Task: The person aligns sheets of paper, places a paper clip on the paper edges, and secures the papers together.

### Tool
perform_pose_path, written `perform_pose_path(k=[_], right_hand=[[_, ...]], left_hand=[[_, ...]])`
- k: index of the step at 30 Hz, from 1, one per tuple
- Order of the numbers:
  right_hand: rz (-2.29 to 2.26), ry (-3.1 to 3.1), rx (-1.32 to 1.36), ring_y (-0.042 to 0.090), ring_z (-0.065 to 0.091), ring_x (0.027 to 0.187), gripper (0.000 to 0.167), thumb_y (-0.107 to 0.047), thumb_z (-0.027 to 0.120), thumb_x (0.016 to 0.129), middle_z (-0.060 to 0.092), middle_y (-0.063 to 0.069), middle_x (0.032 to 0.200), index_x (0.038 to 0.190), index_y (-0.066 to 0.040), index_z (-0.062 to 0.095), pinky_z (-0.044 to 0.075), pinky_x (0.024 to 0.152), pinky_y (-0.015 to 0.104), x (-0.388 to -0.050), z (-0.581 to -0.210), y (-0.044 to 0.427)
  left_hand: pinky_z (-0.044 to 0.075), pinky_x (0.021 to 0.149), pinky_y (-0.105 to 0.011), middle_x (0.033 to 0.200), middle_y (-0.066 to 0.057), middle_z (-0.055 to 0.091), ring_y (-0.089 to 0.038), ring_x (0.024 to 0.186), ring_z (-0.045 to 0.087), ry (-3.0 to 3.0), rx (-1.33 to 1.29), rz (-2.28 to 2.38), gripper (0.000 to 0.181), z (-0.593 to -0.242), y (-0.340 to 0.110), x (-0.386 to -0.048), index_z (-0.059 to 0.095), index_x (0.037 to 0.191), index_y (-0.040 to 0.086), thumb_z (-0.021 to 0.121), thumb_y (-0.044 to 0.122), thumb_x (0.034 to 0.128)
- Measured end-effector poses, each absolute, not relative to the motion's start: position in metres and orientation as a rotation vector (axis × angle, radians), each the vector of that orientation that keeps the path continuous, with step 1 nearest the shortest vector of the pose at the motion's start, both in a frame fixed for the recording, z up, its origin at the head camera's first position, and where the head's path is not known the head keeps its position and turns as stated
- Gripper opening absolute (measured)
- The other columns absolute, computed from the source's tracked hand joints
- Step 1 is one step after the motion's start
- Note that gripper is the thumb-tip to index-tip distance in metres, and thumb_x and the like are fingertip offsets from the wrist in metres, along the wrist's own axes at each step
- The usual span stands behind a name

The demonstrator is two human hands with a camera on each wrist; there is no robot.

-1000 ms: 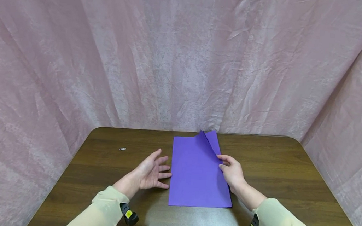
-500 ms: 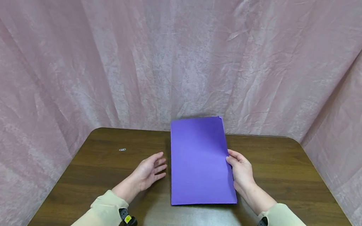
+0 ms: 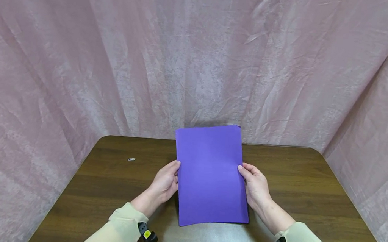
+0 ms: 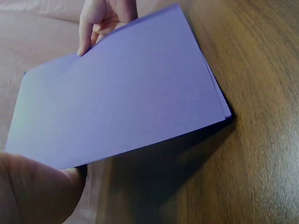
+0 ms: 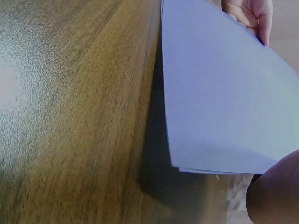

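Observation:
Purple paper sheets, more than one by the offset edges in the left wrist view, are tilted up above the table between both hands. The left hand pinches their left edge, thumb in front and fingers behind. The right hand grips the right edge the same way. In the left wrist view the sheets show a lower corner close to the table. The right wrist view shows the sheets with a second edge peeking out underneath. Fingers behind the paper are partly hidden.
A small paper clip lies on the wooden table, left of the hands. Pink curtains hang behind the table's back edge and on the right side.
The sheets, earlier lying on the table with one upper corner folded over, are now raised, flat and tilted. My left hand has moved in and taken their left edge; the right hand keeps its grip.

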State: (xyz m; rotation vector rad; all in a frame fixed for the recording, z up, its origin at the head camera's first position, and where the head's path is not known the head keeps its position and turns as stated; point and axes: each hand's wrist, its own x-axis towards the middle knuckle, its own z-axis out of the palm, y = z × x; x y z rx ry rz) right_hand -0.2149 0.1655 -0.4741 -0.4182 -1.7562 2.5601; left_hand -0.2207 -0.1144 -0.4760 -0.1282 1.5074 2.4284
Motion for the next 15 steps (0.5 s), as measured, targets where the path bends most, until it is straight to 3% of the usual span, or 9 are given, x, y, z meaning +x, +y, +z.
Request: perform_pose_path(k=[7,15], right_hand=[[2.51,-1.747,-0.406,0.01,0.061,0.074,0.007,-0.007,0.06,0.102,0.064,-0.006,0.082,0.103,-0.011,0.055,0.051,0.067,0.025,-0.216,-0.476,0.162],[2.473,-1.7,-0.252,0.009,0.058,0.084,0.009,-0.002,0.051,0.105,0.061,-0.007,0.088,0.108,-0.009,0.045,0.049,0.077,0.023,-0.219,-0.465,0.158]], left_hand=[[0.055,0.077,-0.032,0.102,-0.001,0.068,-0.015,0.089,0.066,1.532,-0.098,2.465,0.03,-0.471,-0.11,-0.221,0.05,0.134,0.003,0.045,0.021,0.1109],[0.055,0.066,-0.027,0.092,-0.001,0.07,-0.013,0.079,0.066,1.623,-0.09,2.603,0.014,-0.454,-0.102,-0.229,0.064,0.113,0.007,0.057,0.017,0.1065]])
